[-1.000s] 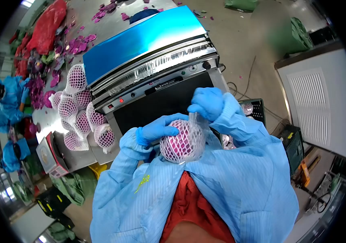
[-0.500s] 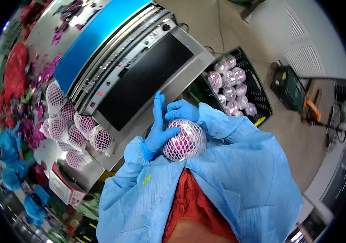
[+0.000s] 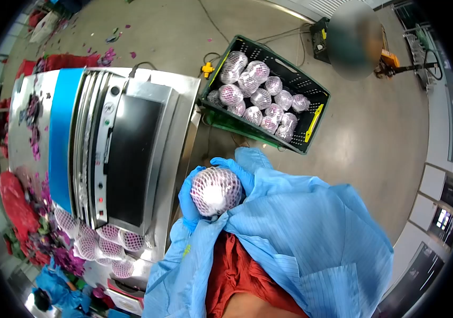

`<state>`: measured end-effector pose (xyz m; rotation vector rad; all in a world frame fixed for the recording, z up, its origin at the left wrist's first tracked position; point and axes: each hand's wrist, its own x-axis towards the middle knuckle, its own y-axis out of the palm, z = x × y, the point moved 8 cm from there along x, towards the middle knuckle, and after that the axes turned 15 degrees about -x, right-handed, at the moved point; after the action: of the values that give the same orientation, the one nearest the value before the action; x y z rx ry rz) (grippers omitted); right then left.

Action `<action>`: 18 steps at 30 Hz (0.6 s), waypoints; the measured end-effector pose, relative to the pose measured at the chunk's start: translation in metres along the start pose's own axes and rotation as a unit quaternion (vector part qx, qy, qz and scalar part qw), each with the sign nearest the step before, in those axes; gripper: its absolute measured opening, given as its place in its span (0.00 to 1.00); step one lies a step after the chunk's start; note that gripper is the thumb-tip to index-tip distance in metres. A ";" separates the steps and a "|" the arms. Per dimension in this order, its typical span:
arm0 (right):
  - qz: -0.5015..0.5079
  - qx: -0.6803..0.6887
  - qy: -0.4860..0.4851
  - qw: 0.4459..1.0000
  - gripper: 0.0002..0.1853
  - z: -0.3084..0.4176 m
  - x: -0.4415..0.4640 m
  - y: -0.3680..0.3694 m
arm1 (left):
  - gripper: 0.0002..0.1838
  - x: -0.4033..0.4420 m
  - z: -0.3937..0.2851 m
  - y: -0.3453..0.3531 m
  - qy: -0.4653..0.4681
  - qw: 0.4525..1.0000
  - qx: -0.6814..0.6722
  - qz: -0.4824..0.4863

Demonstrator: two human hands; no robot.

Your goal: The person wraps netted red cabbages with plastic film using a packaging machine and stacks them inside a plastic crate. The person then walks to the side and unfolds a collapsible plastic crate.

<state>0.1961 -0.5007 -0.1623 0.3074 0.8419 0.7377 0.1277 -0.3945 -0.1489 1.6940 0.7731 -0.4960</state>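
Note:
Held close to my chest is a round red cabbage (image 3: 216, 191) in a white foam net, with a whitish bunched patch on the side facing me. My left hand (image 3: 188, 199), in a blue glove, is closed around its left side. The gloved right hand (image 3: 236, 170) curves over its top and right side; some of those fingers are hidden. Left of the hands is a wrapping machine (image 3: 133, 153) with a black plate and a blue cover. Beyond the hands stands a dark green crate (image 3: 258, 130) holding several netted cabbages (image 3: 261, 99) in shiny film.
More netted cabbages (image 3: 111, 249) lie on the metal table (image 3: 176, 100) by the machine. Loose purple leaves (image 3: 70, 259) and red sacks (image 3: 17, 201) are at the left. Other people in blue (image 3: 59, 286) are at lower left. A pallet jack (image 3: 390, 58) stands far right.
My view has turned toward the crate, and the machine now appears farther left. The right hand has gone from pinching above the cabbage to cupping it; the left hand has closed around its side.

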 end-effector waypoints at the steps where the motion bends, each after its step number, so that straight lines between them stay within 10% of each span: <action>1: -0.049 -0.088 -0.046 0.994 0.30 0.015 -0.003 -0.015 | 0.28 0.011 0.014 0.001 -0.038 0.997 -0.056 -0.046; 9: -0.268 -0.253 -0.209 0.906 0.39 0.055 0.047 -0.216 | 0.25 0.197 0.142 0.028 -0.073 0.990 0.008 -0.123; 13: -0.264 -0.054 -0.071 0.960 0.39 0.037 0.112 -0.346 | 0.29 0.315 0.199 0.022 -0.030 0.966 0.223 -0.131; 18: -0.229 -0.037 0.006 0.973 0.44 0.026 0.178 -0.426 | 0.32 0.454 0.296 -0.069 -0.160 0.978 0.067 -0.117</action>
<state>0.4939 -0.6796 -0.4676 0.0357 0.8535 0.3374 0.4142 -0.5639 -0.5821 1.5987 0.7161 -0.9783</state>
